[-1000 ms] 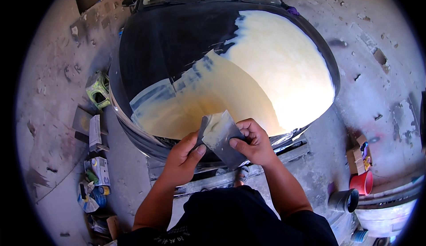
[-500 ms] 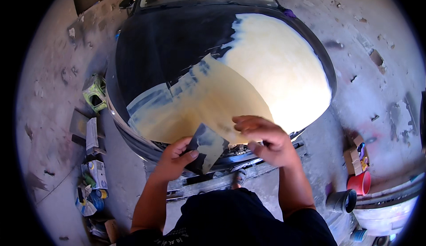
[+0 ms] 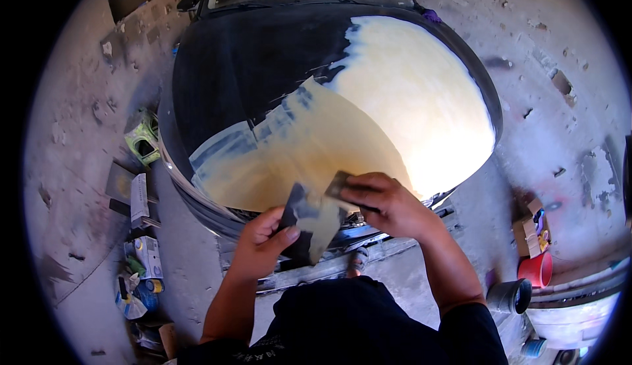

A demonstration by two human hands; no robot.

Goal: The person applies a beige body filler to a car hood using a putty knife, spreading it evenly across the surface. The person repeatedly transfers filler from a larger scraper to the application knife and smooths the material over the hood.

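Observation:
In front of the car's nose, my left hand (image 3: 262, 241) grips a dark flat mixing board (image 3: 289, 215) by its edge, thumb on top. Pale putty (image 3: 320, 225) is smeared across the board's face. My right hand (image 3: 394, 206) is wrapped round a dark putty spreader (image 3: 340, 185), held close over the board's upper right corner. Whether the spreader touches the putty I cannot tell. Beyond both hands lies the black car hood (image 3: 230, 69). A thin yellowish filler layer (image 3: 322, 138) covers its front middle, streaky at the left edge, and a brighter cream area (image 3: 415, 95) covers the right side.
At the left stand a yellow-green stool (image 3: 141, 138), boxes (image 3: 146, 256) and tins on the stained floor. To the right are a cardboard box (image 3: 528, 233), a red bucket (image 3: 536, 269), a black bucket (image 3: 510, 296) and a large pale drum (image 3: 569, 319). My foot (image 3: 357, 260) is by the bumper.
My right hand has turned and moved slightly, and the spreader in it now shows beside the board. The board has shifted a little to the right.

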